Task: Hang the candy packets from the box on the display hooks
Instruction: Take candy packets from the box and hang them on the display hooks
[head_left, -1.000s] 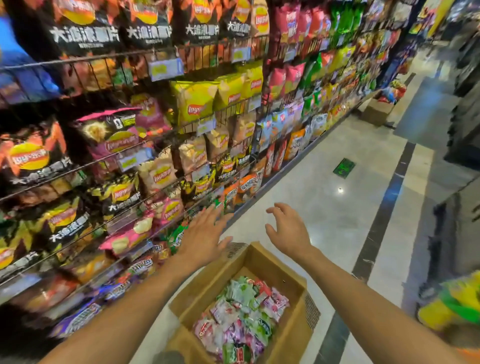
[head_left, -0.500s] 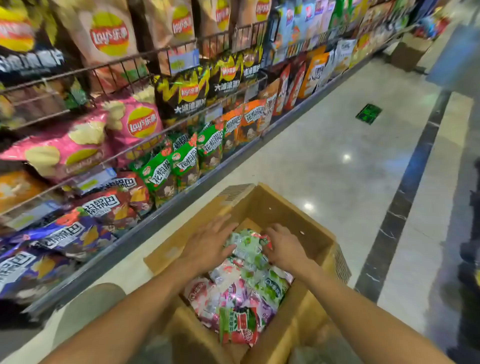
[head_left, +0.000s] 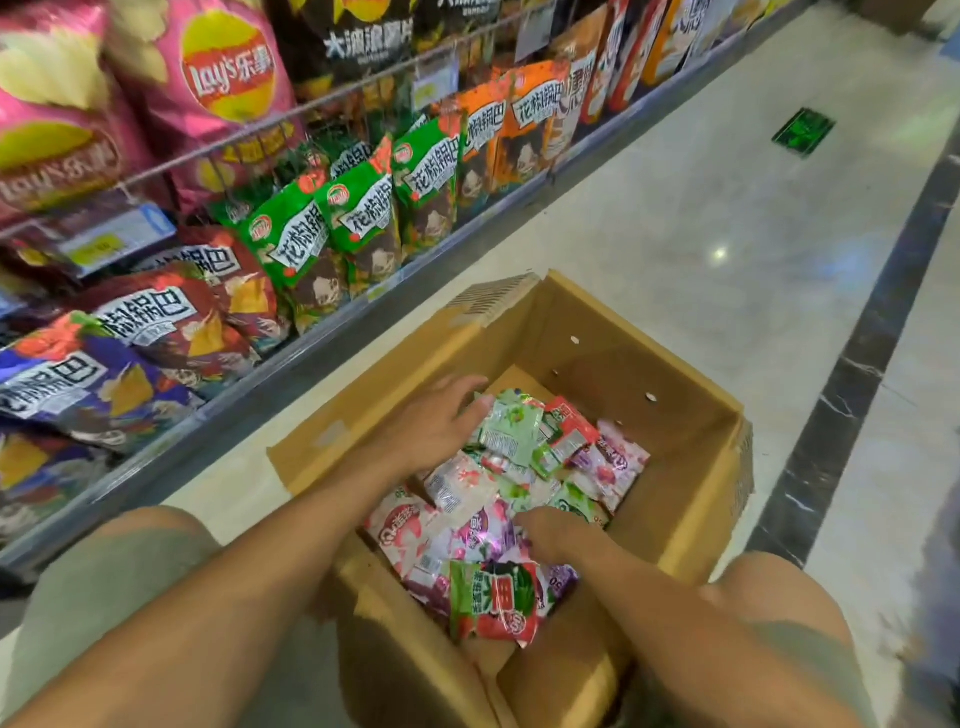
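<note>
I see both hands in box (head_left: 680, 426). L hand (head_left: 436, 421) spread wide, flat on candy packets (head_left: 519, 499). R hand (head_left: 558, 532) dug under packets, grip can't tell.

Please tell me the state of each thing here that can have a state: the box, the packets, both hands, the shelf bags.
cardboard box: open, flaps folded out, standing on the floor.
candy packets: loose pile inside the box, none hung.
left hand: in the box, fingers spread on a green packet.
right hand: in the box, fingers dug into the pile; grip hidden.
green snack bags: upright on the bottom shelf.
</note>
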